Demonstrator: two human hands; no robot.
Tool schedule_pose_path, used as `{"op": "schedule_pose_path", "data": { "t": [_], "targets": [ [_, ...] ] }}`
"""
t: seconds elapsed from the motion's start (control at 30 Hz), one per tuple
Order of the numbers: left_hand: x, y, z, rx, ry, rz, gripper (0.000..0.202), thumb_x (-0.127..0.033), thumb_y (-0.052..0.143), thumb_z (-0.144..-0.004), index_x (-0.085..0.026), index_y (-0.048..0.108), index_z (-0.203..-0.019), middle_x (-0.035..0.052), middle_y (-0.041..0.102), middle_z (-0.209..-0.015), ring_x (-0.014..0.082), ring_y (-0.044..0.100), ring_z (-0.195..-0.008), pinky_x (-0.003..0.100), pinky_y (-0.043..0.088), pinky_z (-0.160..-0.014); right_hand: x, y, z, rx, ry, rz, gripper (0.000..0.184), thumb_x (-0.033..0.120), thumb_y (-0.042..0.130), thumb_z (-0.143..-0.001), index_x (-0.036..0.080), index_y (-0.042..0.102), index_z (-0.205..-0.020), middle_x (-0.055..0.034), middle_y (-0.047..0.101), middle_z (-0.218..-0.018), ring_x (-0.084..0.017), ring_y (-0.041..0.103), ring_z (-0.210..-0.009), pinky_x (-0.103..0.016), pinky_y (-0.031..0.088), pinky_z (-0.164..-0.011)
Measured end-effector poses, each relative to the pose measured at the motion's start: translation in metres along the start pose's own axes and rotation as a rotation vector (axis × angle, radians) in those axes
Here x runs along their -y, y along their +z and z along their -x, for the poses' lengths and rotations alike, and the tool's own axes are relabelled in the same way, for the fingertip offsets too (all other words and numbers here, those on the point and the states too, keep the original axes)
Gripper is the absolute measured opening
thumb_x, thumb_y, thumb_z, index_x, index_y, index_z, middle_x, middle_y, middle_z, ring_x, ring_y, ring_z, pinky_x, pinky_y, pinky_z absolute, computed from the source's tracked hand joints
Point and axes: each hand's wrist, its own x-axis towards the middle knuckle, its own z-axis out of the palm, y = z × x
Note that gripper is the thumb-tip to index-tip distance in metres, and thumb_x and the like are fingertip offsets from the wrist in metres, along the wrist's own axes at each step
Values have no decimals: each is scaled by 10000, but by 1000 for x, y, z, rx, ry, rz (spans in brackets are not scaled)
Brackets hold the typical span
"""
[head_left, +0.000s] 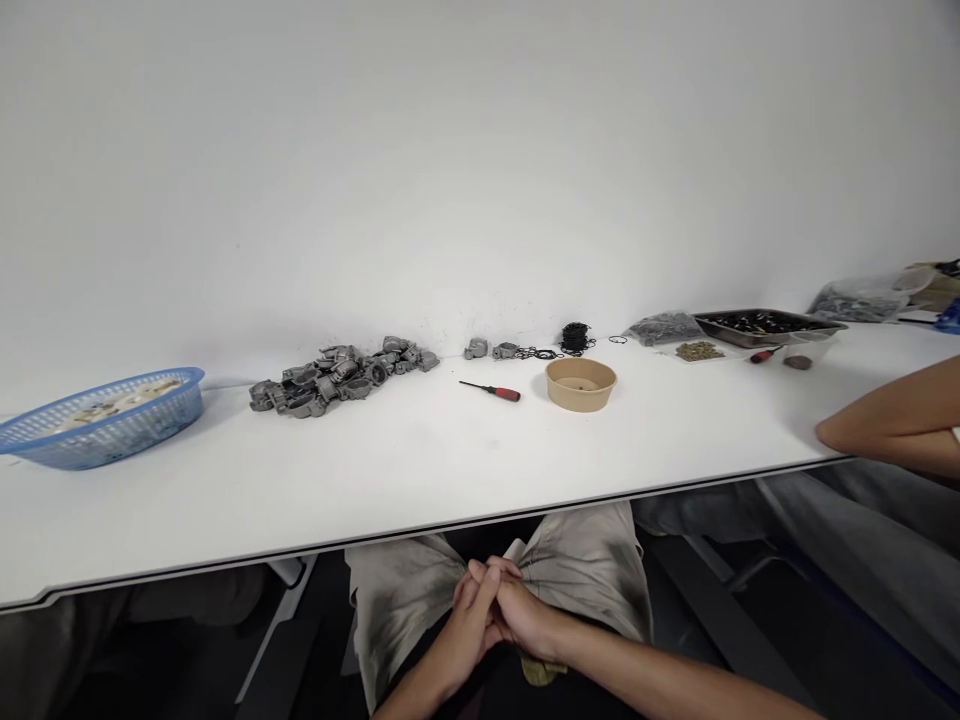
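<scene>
My left hand and my right hand rest clasped together in my lap, below the front edge of the white table. The fingers are interlaced and closed, and nothing shows between them. Both hands are well away from everything on the table. Nearest on the tabletop are a red-handled screwdriver and a tan bowl, lying side by side toward the back.
A pile of grey metal fittings lies left of the screwdriver. A blue basket stands at far left. Black rings, a metal tray and bags are at back right. Another person's arm rests on the right edge.
</scene>
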Motion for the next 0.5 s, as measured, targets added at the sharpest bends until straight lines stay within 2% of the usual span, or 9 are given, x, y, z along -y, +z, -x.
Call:
{"op": "schedule_pose_path", "data": {
  "t": [0.13, 0.27, 0.5],
  "targets": [
    [0, 1, 1, -4, 2, 0, 611, -740, 496, -896, -197, 719, -1069, 114, 633, -1148, 310, 553, -1223, 470, 420, -1163, -3, -2, -2, 19, 7, 17, 592, 760, 448, -921, 185, 581, -951, -30, 616, -760, -216, 656, -711, -496, 581, -807],
    [3, 1, -2, -19, 25, -1, 614, -751, 516, -878, -188, 713, -1022, 118, 637, -1117, 318, 561, -1190, 479, 428, -1131, -9, -4, -6, -16, 0, 21, 583, 777, 440, -916, 207, 523, -1005, -6, 603, -725, -199, 632, -628, -466, 578, -754],
    [13, -1, -10, 3, 43, 53, 571, -720, 543, -882, -187, 716, -989, 104, 673, -1048, 315, 588, -1136, 457, 444, -1082, -14, -5, -9, -55, -17, 47, 534, 737, 423, -946, 221, 479, -1068, -14, 631, -803, -199, 650, -643, -431, 563, -708]
  ]
}}
